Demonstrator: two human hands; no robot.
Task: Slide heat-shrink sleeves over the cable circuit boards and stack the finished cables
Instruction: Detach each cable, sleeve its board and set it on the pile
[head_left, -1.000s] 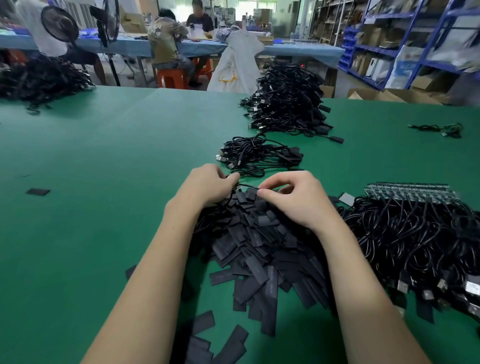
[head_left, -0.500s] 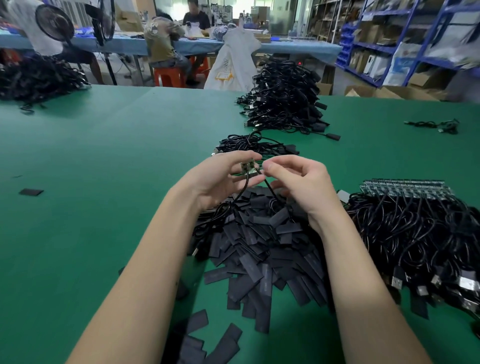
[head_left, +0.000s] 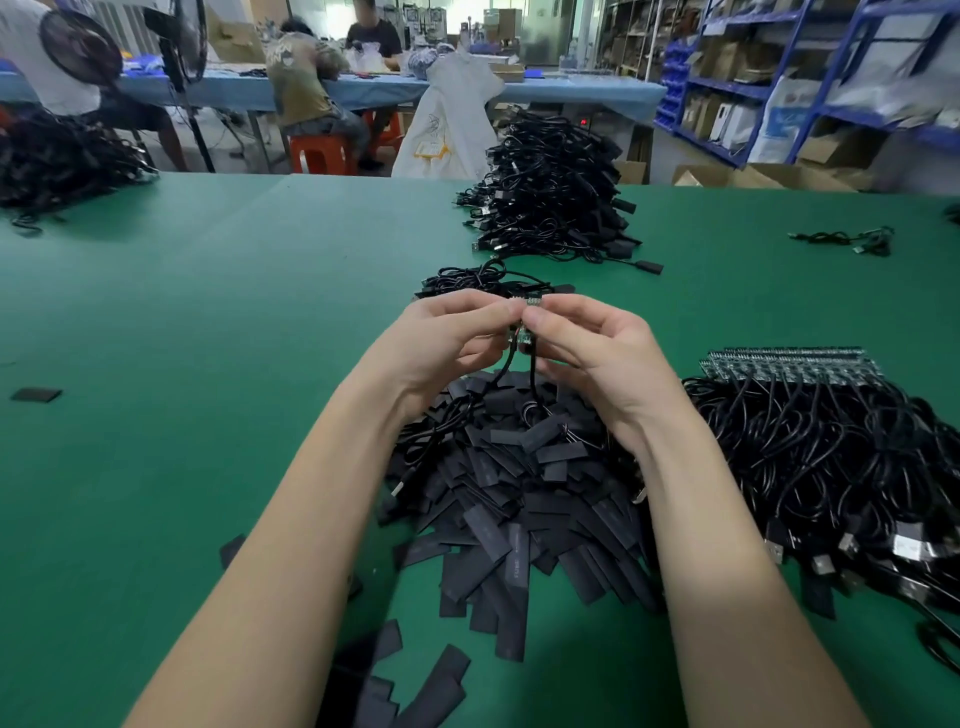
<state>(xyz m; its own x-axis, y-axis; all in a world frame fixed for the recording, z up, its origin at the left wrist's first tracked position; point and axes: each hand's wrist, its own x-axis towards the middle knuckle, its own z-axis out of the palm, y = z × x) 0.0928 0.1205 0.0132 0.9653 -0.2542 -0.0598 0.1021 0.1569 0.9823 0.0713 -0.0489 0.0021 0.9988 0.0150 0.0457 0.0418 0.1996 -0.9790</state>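
Worktop (head_left: 208, 364): green mat; landmark for this entry is the loose heap of heat-shrink sleeves (head_left: 519, 499) at its near middle.

Unsleeved cables (head_left: 831, 457): dark mass just right of the heap, bare boards lined up along its far edge.

Finished stack (head_left: 550, 197): tall pile well beyond the heap; a small bundle (head_left: 483, 280) lies between the two.

Left hand (head_left: 447, 343): raised above the heap's far edge, fingers curled, tips pinching the board.

Right hand (head_left: 592, 348): same height, facing the left, thumb and forefinger clamped on the same board.

Circuit board (head_left: 525, 322): held between both sets of fingertips, long axis roughly upright, two cable leads hanging from its lower end into the heap. Whether a sleeve is already on it cannot be told. Judged: a sleeve would need to travel along that upright axis; both hands equally near.
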